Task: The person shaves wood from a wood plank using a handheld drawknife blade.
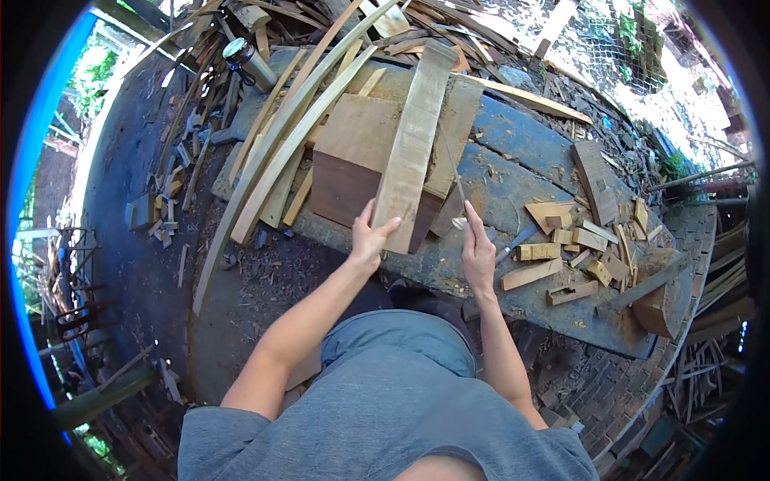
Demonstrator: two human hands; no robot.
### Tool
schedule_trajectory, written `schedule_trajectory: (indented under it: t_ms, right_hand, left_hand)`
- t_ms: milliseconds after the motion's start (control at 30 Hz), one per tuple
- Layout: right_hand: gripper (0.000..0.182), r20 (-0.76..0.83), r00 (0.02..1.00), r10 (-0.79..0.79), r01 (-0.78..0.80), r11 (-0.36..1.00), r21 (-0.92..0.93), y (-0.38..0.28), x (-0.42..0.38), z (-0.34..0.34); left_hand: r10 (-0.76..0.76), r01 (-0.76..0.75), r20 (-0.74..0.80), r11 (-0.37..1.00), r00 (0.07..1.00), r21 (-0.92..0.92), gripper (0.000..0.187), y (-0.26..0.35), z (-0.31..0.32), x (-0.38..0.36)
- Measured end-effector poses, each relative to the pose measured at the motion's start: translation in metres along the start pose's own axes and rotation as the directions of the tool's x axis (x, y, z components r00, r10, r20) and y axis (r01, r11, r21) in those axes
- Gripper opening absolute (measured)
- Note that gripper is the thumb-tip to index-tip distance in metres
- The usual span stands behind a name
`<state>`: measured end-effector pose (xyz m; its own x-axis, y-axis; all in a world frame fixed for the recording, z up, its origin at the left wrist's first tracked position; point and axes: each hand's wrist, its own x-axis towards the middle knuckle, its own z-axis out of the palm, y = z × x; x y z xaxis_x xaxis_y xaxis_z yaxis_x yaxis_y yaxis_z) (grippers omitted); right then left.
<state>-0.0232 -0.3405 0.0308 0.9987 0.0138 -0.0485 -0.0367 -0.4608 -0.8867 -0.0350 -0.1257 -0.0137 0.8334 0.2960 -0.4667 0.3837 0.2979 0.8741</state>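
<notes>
The left hand (369,242) is closed around the near end of a long, flat board (413,136), its thumb lying over the upper face and its fingers wrapped at the left edge. The right hand (479,252) is apart from the board, its fingers close together and nearly straight. A slender dark strip (459,186) reaches its fingertips, but whether the hand grips it I cannot tell.

The board slants away from the body across the top of a large wooden block (345,180), with another wooden piece (459,120) beside it on the right. All of this sits on the dark counter (521,172). To the right of the hands lie a pile of offcuts (533,252) and a curved-sided block (659,309); to the left, long curved strips (277,152) sweep past the blocks, and a flask (255,70) stands beyond them.

The step in hand looks like positioning or checking the board, one hand steadying it. Any further move calls for a firm left grip, since the board's near end overhangs the block.
</notes>
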Motion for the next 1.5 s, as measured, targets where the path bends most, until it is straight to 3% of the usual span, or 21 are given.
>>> schedule_trajectory:
  t_ms: [33, 167, 233, 467, 533, 567, 600, 633, 667, 700, 733, 767, 800, 867, 933, 1000, 1033, 1233, 1500]
  right_hand:
    - [0.042, -0.063, 0.993, -0.097, 0.097, 0.995, -0.004, 0.007, -0.003, 0.002]
    - [0.041, -0.089, 0.992, -0.092, 0.089, 0.995, -0.040, 0.017, -0.016, -0.005]
    - [0.041, -0.013, 1.000, 0.027, -0.027, 0.999, -0.033, 0.013, -0.018, -0.008]
    - [0.041, 0.023, 0.997, -0.067, 0.068, 0.996, -0.058, 0.006, -0.008, 0.011]
    - [0.041, 0.084, 0.973, -0.214, 0.226, 0.957, -0.180, -0.001, -0.005, 0.016]
    - [0.043, 0.134, 0.973, -0.186, 0.215, 0.941, -0.260, -0.003, -0.005, 0.018]
    - [0.043, 0.130, 0.974, -0.185, 0.214, 0.943, -0.257, -0.001, -0.004, 0.019]
    - [0.045, 0.168, 0.970, -0.173, 0.220, 0.920, -0.323, 0.002, -0.003, 0.023]
    - [0.047, 0.208, 0.966, -0.156, 0.228, 0.894, -0.386, 0.004, -0.002, 0.027]
    - [0.047, 0.211, 0.966, -0.152, 0.224, 0.899, -0.377, 0.001, 0.000, 0.028]
    - [0.049, 0.222, 0.964, -0.149, 0.234, 0.871, -0.432, -0.001, 0.002, 0.028]
    - [0.050, 0.237, 0.961, -0.142, 0.244, 0.840, -0.485, -0.003, 0.003, 0.028]
    - [0.050, 0.245, 0.961, -0.130, 0.237, 0.845, -0.479, -0.007, 0.005, 0.027]
    - [0.051, 0.264, 0.957, -0.119, 0.247, 0.810, -0.532, -0.013, 0.007, 0.021]
    - [0.051, 0.268, 0.957, -0.113, 0.252, 0.783, -0.569, -0.021, 0.011, 0.016]
    - [0.050, 0.302, 0.948, -0.100, 0.276, 0.728, -0.627, -0.032, 0.017, 0.013]
    - [0.050, 0.295, 0.952, -0.084, 0.263, 0.722, -0.641, -0.034, 0.020, 0.011]
    - [0.054, 0.402, 0.916, 0.015, 0.271, 0.716, -0.644, -0.046, 0.031, 0.005]
    - [0.070, 0.388, 0.921, -0.010, 0.303, 0.644, -0.702, -0.048, 0.031, 0.007]
  left_hand:
    - [-0.016, 0.018, -0.045, 0.999, 0.999, 0.036, 0.065, -0.006, 0.002, 0.001]
    - [0.007, -0.005, 0.061, 1.000, 0.998, -0.025, 0.065, 0.004, -0.002, -0.005]
    - [-0.070, 0.086, 0.108, 0.985, 0.992, -0.147, 0.061, 0.009, -0.006, -0.007]
    - [-0.080, 0.093, 0.113, 0.989, 0.990, -0.117, 0.065, 0.011, -0.010, -0.009]
    - [-0.077, 0.080, 0.110, 0.997, 0.991, -0.017, 0.059, 0.011, -0.011, -0.009]
    - [-0.078, 0.080, 0.113, 0.997, 0.991, -0.012, 0.059, 0.011, -0.010, -0.010]
    - [-0.032, 0.037, -0.033, 0.980, 0.999, 0.195, 0.057, 0.013, -0.008, -0.012]
    - [0.047, 0.024, -0.167, 0.918, 0.985, 0.397, 0.056, 0.016, -0.008, -0.011]
    - [0.048, 0.025, -0.169, 0.915, 0.985, 0.404, 0.056, 0.018, -0.013, -0.007]
    - [0.287, -0.185, -0.075, 0.775, 0.955, 0.604, 0.054, 0.025, -0.020, -0.003]
    - [0.480, -0.362, 0.069, 0.552, 0.875, 0.751, 0.052, 0.031, -0.026, 0.000]
    - [0.514, -0.415, 0.154, 0.444, 0.844, 0.794, 0.048, 0.036, -0.032, 0.004]
    - [0.502, -0.404, 0.151, 0.443, 0.851, 0.801, 0.048, 0.048, -0.033, 0.010]
    - [0.599, -0.572, 0.320, 0.293, 0.735, 0.766, 0.044, 0.065, -0.033, 0.027]
    - [0.598, -0.607, 0.372, 0.252, 0.710, 0.754, 0.044, 0.079, -0.030, 0.039]
    - [0.471, -0.601, 0.622, -0.219, 0.625, 0.769, 0.046, 0.090, -0.029, 0.051]
    - [0.390, -0.590, 0.638, -0.251, 0.664, 0.767, 0.050, 0.085, -0.032, 0.061]
    - [0.335, -0.624, 0.673, -0.257, 0.659, 0.738, 0.057, 0.097, -0.029, 0.078]
    - [0.236, -0.602, 0.663, -0.283, 0.711, 0.746, 0.069, 0.093, -0.034, 0.093]
